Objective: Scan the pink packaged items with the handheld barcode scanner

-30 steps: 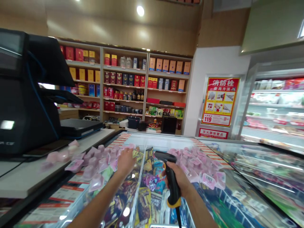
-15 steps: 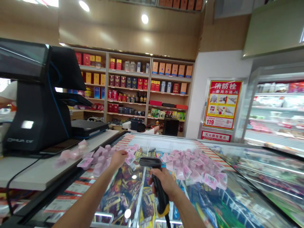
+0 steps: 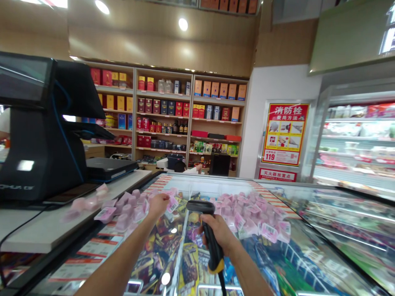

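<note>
My right hand (image 3: pixel 219 233) is wrapped round the grip of a black and yellow barcode scanner (image 3: pixel 201 206), whose head points left. My left hand (image 3: pixel 158 206) pinches a small pink cup pack with a barcode label (image 3: pixel 173 205), just left of the scanner head and apart from it. Pink cups (image 3: pixel 131 205) lie in a loose group beside and behind my left hand. A larger heap of the same pink cups (image 3: pixel 247 211) sits on the glass to the right of the scanner. Some labels on it face up.
Beneath is a glass-topped freezer (image 3: pixel 191 181) with packaged goods inside. At left, a checkout terminal (image 3: pixel 40 139) stands on a white counter (image 3: pixel 37 230) with more pink cups (image 3: pixel 88 203). Shelves of boxes (image 3: pixel 163 96) line the back wall, with a person (image 3: pixel 197 168) low before them.
The view has turned slightly right. My left hand and the pink cup have moved a little right, and the scanner has shifted slightly right in view. Both hands keep their hold.
</note>
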A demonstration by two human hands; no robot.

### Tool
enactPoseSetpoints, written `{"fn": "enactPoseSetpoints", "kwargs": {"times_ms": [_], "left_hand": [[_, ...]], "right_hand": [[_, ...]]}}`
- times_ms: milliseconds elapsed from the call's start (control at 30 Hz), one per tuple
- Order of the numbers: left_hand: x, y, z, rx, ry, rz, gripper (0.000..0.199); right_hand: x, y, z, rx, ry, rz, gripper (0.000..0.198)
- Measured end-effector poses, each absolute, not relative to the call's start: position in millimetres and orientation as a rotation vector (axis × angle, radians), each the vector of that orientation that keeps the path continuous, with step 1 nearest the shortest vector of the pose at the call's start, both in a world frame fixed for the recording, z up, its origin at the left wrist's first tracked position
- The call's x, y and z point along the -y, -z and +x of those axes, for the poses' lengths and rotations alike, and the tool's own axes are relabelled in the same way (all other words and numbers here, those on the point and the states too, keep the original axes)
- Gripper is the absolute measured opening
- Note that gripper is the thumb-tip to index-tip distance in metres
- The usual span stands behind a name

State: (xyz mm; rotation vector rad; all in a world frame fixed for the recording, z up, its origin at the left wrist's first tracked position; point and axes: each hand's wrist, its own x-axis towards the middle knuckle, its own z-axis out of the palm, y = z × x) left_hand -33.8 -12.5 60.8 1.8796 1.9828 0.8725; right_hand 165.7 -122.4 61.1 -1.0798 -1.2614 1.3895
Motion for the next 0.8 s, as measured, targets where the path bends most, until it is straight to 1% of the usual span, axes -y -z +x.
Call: {"fn": "enactPoseSetpoints", "kwargs": {"times_ms": [233,567,700,800], "left_hand": [[13,-36,20,-1.918,-0.817,1.946,0.026],[14,-23,102,-1.736,-0.809,2.086,0.024],[15,-22,96,-1.691,-0.854,2.133,0.025],[17,-25,59,-1.777,-0.885,2.117,0.027]], "right_hand": [[115,-65,205,1.073,-1.277,-1.099,0.029],[112,-56,230,1.0,-1.219,-1.111,0.028],[112,-58,219,1.017,-1.241,-1.114,0.029],[113,-60,204,1.089,-1.271,-1.111,0.03]]}}
